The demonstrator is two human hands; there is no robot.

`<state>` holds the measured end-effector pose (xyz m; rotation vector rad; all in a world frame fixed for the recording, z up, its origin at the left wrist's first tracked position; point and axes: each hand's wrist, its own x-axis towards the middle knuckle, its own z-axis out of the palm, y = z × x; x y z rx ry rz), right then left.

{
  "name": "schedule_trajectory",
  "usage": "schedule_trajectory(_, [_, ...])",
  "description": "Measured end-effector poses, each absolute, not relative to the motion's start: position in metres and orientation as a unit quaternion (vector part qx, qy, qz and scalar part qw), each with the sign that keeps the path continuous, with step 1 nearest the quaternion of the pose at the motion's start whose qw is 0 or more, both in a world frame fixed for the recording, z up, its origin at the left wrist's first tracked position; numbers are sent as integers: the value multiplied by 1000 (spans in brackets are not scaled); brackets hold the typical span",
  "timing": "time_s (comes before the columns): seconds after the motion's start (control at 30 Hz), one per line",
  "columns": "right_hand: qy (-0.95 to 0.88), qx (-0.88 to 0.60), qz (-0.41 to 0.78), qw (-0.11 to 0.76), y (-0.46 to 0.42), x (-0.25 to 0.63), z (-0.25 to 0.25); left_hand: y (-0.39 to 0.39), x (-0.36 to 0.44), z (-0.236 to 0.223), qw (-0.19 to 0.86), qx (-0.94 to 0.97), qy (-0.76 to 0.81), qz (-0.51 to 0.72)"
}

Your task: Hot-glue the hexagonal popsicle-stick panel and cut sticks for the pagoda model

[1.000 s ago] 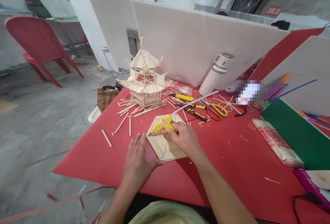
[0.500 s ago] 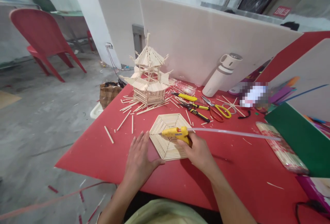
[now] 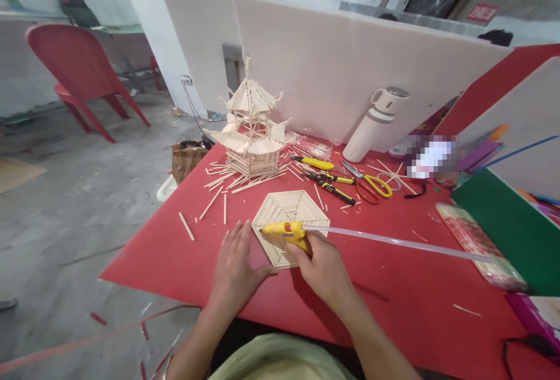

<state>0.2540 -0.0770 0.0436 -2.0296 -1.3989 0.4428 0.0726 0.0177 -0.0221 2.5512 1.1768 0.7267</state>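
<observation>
My right hand (image 3: pixel 321 260) is wrapped around a yellow glue gun (image 3: pixel 284 231), with a long clear glue stick (image 3: pixel 394 237) trailing from its back end to the right. The gun's nozzle is over the left part of a flat hexagonal panel (image 3: pixel 280 257) made of thin wooden sticks; whether the tip touches it I cannot tell. Along the panel's left and lower left edge lies my left hand (image 3: pixel 238 269), fingers stretched out and thumb spread, holding nothing. Beyond the panel stands a small stick-built pagoda (image 3: pixel 251 129) with two roof tiers.
Loose sticks (image 3: pixel 219 182) lie around the pagoda's base. Pliers (image 3: pixel 332 189), a yellow-handled cutter (image 3: pixel 317 163) and scissors (image 3: pixel 371 185) rest behind the panel. A white bottle (image 3: pixel 371 126) stands further back. To the right are a bag of sticks (image 3: pixel 481 246) and a green board (image 3: pixel 516 228).
My right hand has moved the glue gun left, so its nozzle is nearer the panel's left corner. My left hand stays almost in place.
</observation>
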Motion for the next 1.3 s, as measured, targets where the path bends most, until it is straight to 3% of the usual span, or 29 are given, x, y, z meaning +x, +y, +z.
schedule_trajectory(0.47, [-550,-758,157,314,-72,248,41,18,73,-18,127,874,404,238])
schedule_trajectory(0.83, [-437,-854,51,279,-79,292,36,17,73,-15,133,875,413,215])
schedule_trajectory(1.1, [-490,-809,91,311,-50,290,49,19,73,-14,119,882,399,219])
schedule_trajectory(1.3, [-544,-749,191,326,-75,275,54,19,73,-16,126,882,395,225])
